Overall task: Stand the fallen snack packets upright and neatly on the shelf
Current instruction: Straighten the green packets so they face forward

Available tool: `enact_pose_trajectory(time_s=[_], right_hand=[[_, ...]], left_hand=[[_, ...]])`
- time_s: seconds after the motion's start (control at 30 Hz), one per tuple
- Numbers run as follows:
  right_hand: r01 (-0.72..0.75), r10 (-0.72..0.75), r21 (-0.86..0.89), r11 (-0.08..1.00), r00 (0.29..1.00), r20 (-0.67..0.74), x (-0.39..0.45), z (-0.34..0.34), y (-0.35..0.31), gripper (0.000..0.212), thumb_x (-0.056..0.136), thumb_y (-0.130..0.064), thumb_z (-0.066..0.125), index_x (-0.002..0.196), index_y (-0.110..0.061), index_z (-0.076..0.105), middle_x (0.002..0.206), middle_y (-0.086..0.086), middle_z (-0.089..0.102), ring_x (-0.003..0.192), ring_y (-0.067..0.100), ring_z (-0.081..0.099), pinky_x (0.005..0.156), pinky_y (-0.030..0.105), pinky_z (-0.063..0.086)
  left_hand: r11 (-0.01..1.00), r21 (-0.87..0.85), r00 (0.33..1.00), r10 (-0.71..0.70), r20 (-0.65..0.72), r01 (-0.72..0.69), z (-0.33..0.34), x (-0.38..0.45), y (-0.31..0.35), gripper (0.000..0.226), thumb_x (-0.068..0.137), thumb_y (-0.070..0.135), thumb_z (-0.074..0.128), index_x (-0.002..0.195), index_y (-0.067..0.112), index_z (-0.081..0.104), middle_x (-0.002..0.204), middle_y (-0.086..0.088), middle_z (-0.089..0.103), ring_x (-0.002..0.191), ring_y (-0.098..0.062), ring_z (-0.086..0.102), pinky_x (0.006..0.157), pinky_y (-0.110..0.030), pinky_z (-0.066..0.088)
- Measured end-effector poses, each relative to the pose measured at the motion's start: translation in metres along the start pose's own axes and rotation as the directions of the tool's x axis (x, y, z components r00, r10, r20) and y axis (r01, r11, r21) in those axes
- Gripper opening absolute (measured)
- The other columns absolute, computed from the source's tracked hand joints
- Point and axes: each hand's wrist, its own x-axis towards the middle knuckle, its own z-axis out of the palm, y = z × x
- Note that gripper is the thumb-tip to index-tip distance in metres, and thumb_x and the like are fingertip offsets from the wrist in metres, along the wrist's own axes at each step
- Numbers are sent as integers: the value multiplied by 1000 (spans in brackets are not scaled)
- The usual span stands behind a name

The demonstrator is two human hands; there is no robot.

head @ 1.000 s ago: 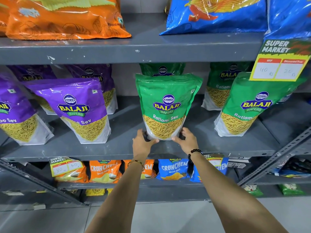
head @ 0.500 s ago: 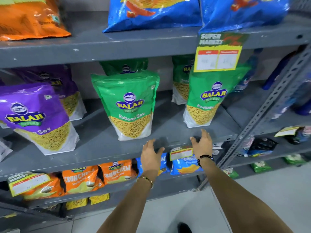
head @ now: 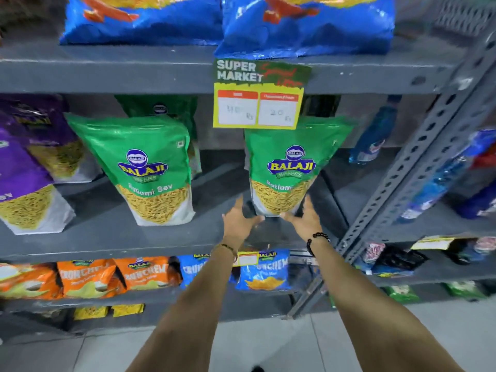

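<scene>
**Two hands closing on a leaning packet**

Head view. Both hands, left hand (head: 237,221) and right hand (head: 304,220), were spread open at the base corners of the green sev packet (head: 287,167), gripping nothing yet. Best practice: press both lower corners evenly, then square the base flat on the shelf (head: 107,232). The packet stood front-right on the shelf, glossy, tilted slightly, partly behind the price tag (head: 259,95).

Open hands (head: 273,220) flanking green packet (head: 287,167)
</scene>
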Motion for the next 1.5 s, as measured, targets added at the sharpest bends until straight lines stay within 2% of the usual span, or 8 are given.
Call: enact_pose_trajectory(time_s=[0.23,0.47,0.6,0.77,0.97,1.1,1.33,1.5], right_hand=[[34,-35,123,992,999,4,6,0,4,78,69,-9,78,135,-18,37,117,-1,58,114,21,53,91,26,39],[16,-20,90,996,999,41,4,1,4,85,69,-15,79,140,-16,33,139,9,50,125,28,48,103,40,41],[-9,4,98,995,999,53,5,-2,2,87,68,-16,80,139,-15,32,140,10,48,123,26,48,99,37,40],[-32,26,87,996,997,70,4,-6,2,89,64,-18,83,139,-16,33,139,9,49,125,27,48,98,37,40],[-29,22,91,995,997,71,1,-7,1,89,64,-16,83,138,-16,34,140,9,49,123,25,48,96,34,39],[-16,8,89,996,996,89,-1,-6,1,92,65,-12,82,142,-18,30,141,6,49,128,26,47,107,46,39],[-13,8,47,999,996,91,-1,-7,-2,82,66,-14,81,137,-17,39,134,7,56,123,26,52,104,46,43],[-13,7,59,998,995,103,-1,-8,-3,80,67,-12,80,136,-17,39,133,8,57,123,27,52,104,48,43]], left_hand=[[999,41,999,28,-40,-26,9,0,4,62,79,29,69,135,18,45,134,-8,57,127,-26,47,116,-54,7],[990,-138,994,3,-108,-18,4,-7,2,47,76,10,72,119,5,54,123,-14,64,115,-30,58,106,-45,41],[991,-132,994,-3,-114,-12,3,-7,5,44,75,14,74,115,6,56,116,-14,67,112,-31,59,109,-50,34],[990,-142,996,-4,-93,-9,0,-11,4,44,76,13,73,115,5,54,115,-15,67,98,-19,59,84,-27,44],[992,-123,996,-15,-88,4,0,-12,6,46,77,15,72,118,7,52,119,-14,66,106,-23,59,93,-34,46],[994,-111,997,5,-79,-14,-1,-13,6,54,75,15,74,123,8,50,126,-14,62,117,-27,55,107,-45,39],[993,-116,996,15,-84,-25,1,-12,6,48,74,12,74,119,7,55,125,-13,63,115,-26,57,95,-29,38],[995,-100,996,12,-89,-21,2,-12,6,49,75,13,74,119,6,54,126,-14,62,115,-26,57,100,-38,42]])
